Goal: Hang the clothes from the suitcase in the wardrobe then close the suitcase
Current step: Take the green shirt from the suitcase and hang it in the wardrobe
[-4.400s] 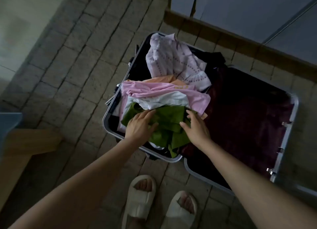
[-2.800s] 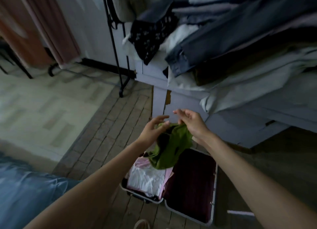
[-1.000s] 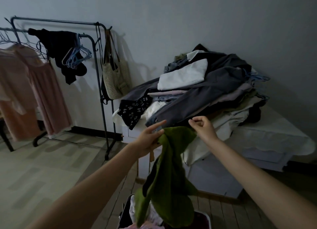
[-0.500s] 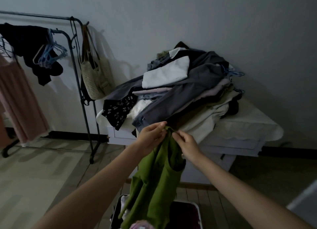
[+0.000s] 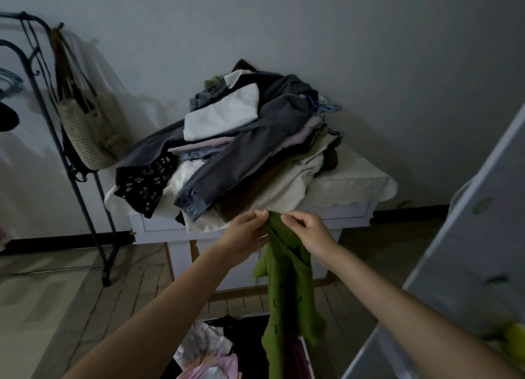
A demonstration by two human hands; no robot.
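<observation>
Since half a second ago the green top (image 5: 287,293) hangs longer. Left hand (image 5: 244,233) and right hand (image 5: 309,231) pinch its top edge above the suitcase (image 5: 250,347). Looks soft and light; I'd hold the shoulders.

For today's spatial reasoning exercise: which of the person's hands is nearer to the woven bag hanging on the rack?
Left. The left hand pinches the green garment on the side toward the woven bag; the right hand grips it on the far side.

Single head-worn view, looking forward and slightly down, close over the hands, facing a wall
</observation>
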